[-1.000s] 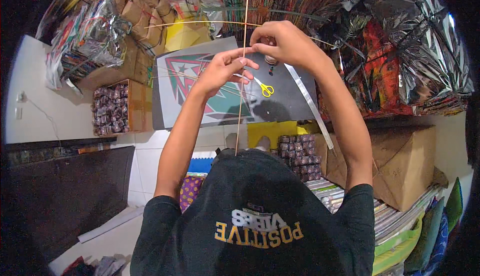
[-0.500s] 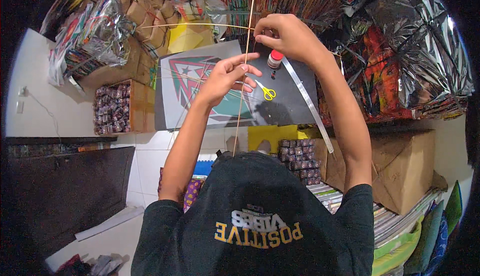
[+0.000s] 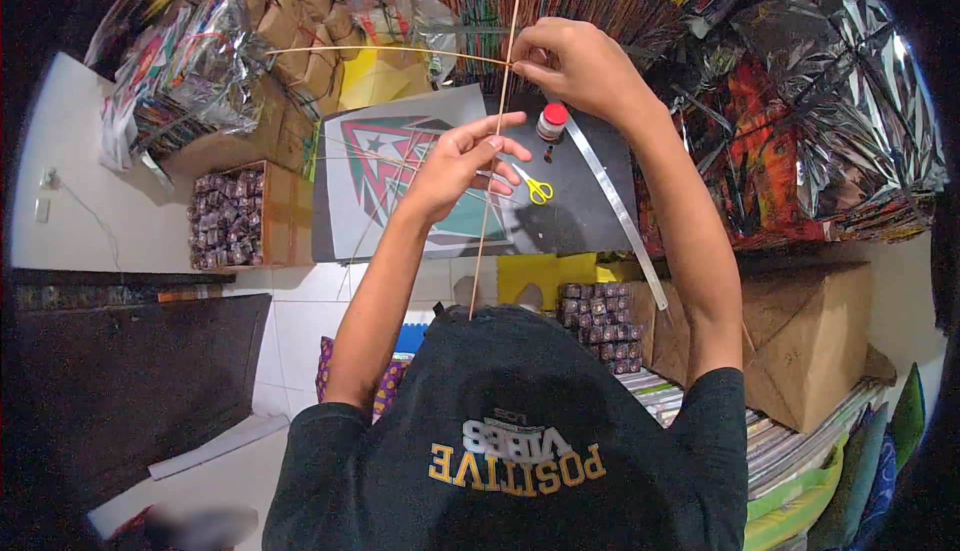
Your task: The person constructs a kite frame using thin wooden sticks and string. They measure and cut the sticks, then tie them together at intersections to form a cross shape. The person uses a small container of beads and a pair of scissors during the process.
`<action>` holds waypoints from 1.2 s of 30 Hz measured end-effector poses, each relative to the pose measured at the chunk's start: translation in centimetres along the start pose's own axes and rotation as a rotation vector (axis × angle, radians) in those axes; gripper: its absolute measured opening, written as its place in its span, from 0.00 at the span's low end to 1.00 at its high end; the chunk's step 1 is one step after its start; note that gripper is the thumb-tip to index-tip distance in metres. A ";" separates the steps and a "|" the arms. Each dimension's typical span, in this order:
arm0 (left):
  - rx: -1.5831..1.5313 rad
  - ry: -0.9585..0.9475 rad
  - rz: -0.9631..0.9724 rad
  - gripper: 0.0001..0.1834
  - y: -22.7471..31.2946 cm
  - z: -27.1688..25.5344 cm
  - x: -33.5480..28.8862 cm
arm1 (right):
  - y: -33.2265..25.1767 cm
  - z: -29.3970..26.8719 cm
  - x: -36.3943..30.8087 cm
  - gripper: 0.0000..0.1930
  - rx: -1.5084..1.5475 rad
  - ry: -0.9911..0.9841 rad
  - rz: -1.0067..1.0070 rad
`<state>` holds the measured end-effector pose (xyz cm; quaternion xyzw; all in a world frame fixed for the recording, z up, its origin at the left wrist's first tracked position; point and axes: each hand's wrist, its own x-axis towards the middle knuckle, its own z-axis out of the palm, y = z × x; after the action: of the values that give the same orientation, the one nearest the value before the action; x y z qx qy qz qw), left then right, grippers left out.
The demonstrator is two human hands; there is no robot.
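My left hand (image 3: pixel 462 169) holds a long thin upright stick (image 3: pixel 488 196) between thumb and fingers, its other fingers partly spread. The stick runs from above my hands down to my shirt. Near its top it crosses a second thin stick (image 3: pixel 390 48), which reaches out to the left and bows slightly. At the crossing, my right hand (image 3: pixel 578 66) is closed in a pinch; whatever lies between its fingertips is too small to make out. Below the hands, a printed sheet (image 3: pixel 350 221) with red and green shapes lies on a dark tabletop (image 3: pixel 590 221), with several thin sticks across it.
Yellow-handled scissors (image 3: pixel 539 190), a red-capped bottle (image 3: pixel 551 121) and a metal ruler (image 3: pixel 618 201) lie or stand on the table's right part. Tall stacks of bundled sheets (image 3: pixel 590 1) line the back. A cardboard box (image 3: pixel 285 216) of small packets sits left, a brown carton (image 3: pixel 810 341) right.
My right hand has moved slightly up, its fingertips now right against the crossing. The crossed sticks have shifted a little; my left hand keeps its hold.
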<state>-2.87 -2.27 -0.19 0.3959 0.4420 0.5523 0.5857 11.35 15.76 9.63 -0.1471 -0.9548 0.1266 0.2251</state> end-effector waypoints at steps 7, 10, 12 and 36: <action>-0.061 0.013 -0.006 0.27 0.0 0.6 0.1 | -0.6 -0.3 -0.2 0.09 -0.024 -0.008 0.048; -0.115 0.017 -0.001 0.27 -0.2 0.7 0.2 | -0.5 -0.3 -0.4 0.10 -0.026 -0.002 0.060; -0.143 0.026 0.012 0.27 -0.3 0.7 0.2 | -0.4 -0.2 -0.5 0.10 -0.021 0.011 0.056; -0.144 0.082 0.054 0.27 -0.5 1.3 0.5 | -1.5 1.4 -2.1 0.12 -0.064 0.084 0.105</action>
<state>-1.46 -1.82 -0.29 0.3416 0.4138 0.6137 0.5791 12.11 13.45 8.03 -0.2093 -0.9390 0.1013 0.2534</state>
